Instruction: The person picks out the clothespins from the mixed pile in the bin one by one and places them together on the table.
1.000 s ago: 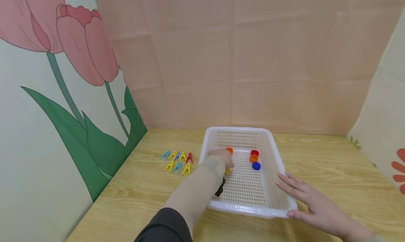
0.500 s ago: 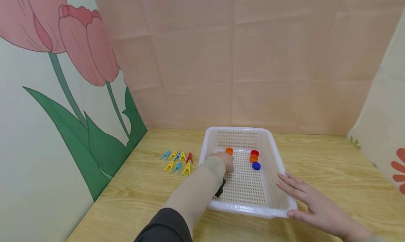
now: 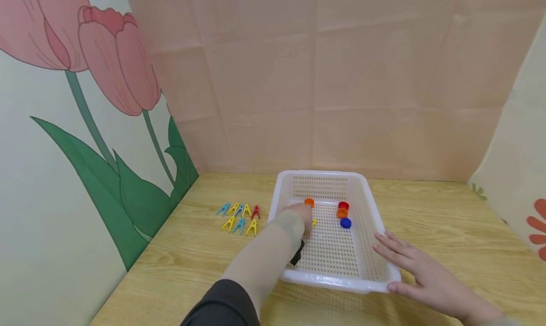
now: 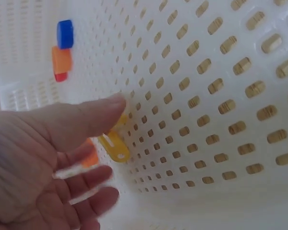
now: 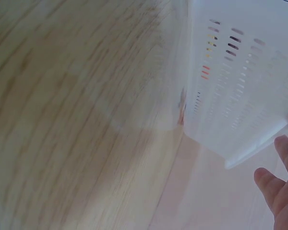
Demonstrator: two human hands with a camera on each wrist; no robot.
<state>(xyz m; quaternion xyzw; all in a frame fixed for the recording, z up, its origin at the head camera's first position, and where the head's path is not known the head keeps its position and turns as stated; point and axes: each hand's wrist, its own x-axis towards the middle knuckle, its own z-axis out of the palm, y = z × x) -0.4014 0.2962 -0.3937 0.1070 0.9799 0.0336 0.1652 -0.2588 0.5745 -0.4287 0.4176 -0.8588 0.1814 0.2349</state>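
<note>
My left hand (image 3: 302,217) reaches down inside a white perforated basket (image 3: 332,283). Beside its fingertips is a yellow clothespin (image 4: 116,147), partly covered by the thumb in the left wrist view. Thumb and fingers are spread apart, the fingers loosely bent. In the head view a bit of this clothespin shows just right of the hand. My right hand (image 3: 422,274) touches the basket's near right corner with extended fingers, its thumb on the rim. Bottle caps lie in the basket: a blue one (image 3: 346,223), a red one (image 3: 343,206) and two orange ones, one (image 3: 309,202) farther left.
Several blue, yellow and red clothespins (image 3: 240,225) lie in two rough rows on the wooden table (image 3: 170,269), left of the basket. Behind the table hangs a pinkish covering (image 3: 315,79); a wall with painted tulips (image 3: 119,65) stands at the left.
My left hand shifts slightly within the basket. The yellow clothespin, hidden half a second ago, shows again at the hand's right side. My right hand keeps its place.
</note>
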